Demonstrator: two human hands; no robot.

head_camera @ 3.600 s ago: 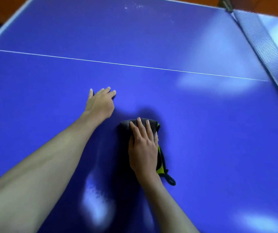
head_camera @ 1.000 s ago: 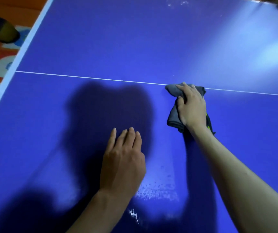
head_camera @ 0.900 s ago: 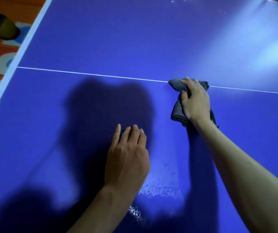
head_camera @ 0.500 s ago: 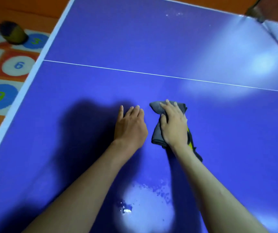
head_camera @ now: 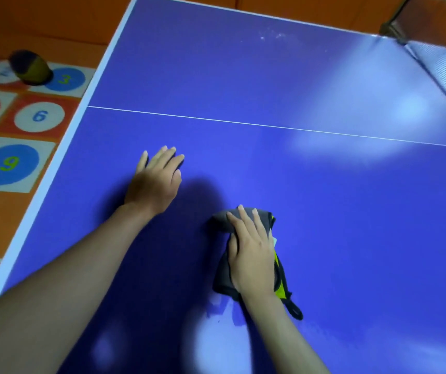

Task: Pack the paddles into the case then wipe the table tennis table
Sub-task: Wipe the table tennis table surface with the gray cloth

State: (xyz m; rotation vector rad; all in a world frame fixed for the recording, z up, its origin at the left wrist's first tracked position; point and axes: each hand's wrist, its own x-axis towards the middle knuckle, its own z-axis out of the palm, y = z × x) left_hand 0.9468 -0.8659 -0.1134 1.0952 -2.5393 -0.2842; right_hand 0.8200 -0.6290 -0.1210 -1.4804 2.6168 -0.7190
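Nearest to me, both forearms run in from the bottom edge, cut off there, over a pale wet smear (head_camera: 224, 311) and glare patches on the blue counter (head_camera: 351, 211). My right hand (head_camera: 252, 255) lies palm-down on a grey cloth (head_camera: 223, 273), fingers straight and pressing it flat against the counter; nothing is curled round it. The hand hides most of the cloth: I see a grey strip along its left side, a bunched end past the fingertips, and on the right a yellow-green edge with a dark loop (head_camera: 294, 311) trailing back beside the wrist. The cloth's long axis runs roughly from me outward, tilted slightly left at the far end.

Further out and to the left, well apart from the cloth, my left hand (head_camera: 155, 184) rests flat on the counter, fingers spread and straight, holding nothing.

Beyond both hands a thin white line (head_camera: 243, 122) crosses the counter. At far right the net (head_camera: 437, 68) is cut off by the frame edge. Off the counter's left edge, a numbered floor mat (head_camera: 38, 117) carries a blurred dark object (head_camera: 30, 67) I cannot identify.
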